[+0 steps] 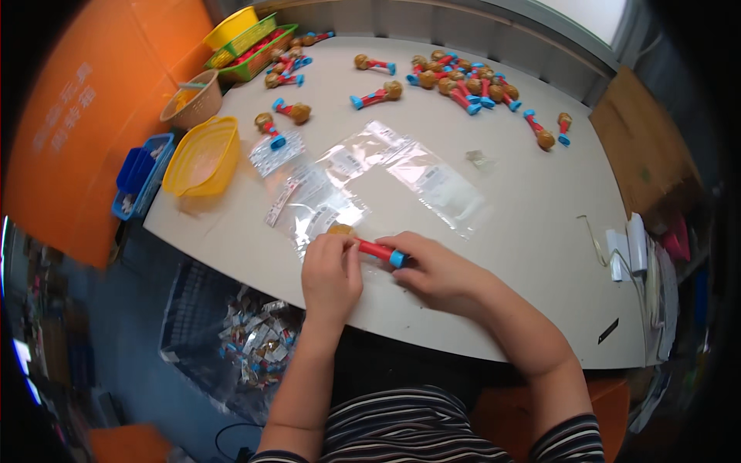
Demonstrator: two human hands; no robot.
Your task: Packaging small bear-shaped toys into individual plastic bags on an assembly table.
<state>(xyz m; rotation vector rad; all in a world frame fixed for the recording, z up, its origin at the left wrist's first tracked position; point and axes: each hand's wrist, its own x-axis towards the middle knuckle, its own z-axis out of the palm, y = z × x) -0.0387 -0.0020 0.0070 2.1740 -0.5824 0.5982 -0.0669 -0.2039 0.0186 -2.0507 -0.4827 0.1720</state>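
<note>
Near the front edge of the table, a toy microphone (377, 250) with a gold head, red handle and blue end lies between my two hands. My left hand (332, 274) has its fingers closed around the gold head end, partly hiding it. The thumb and fingers of my right hand (432, 268) pinch the blue end. Just beyond them, several clear plastic bags (444, 189) with small labels lie flat and overlap on the white table (532, 255). A silvery bubble-like sheet (278, 154) rests at their left.
More toy microphones (467, 85) are heaped at the back right, with others scattered leftward. A yellow basket (229, 158), a blue tray (160, 174) and stacked baskets (255, 65) line the left side. A cardboard box (644, 147) stands right. Below left sits a crate (181, 309) of bagged items.
</note>
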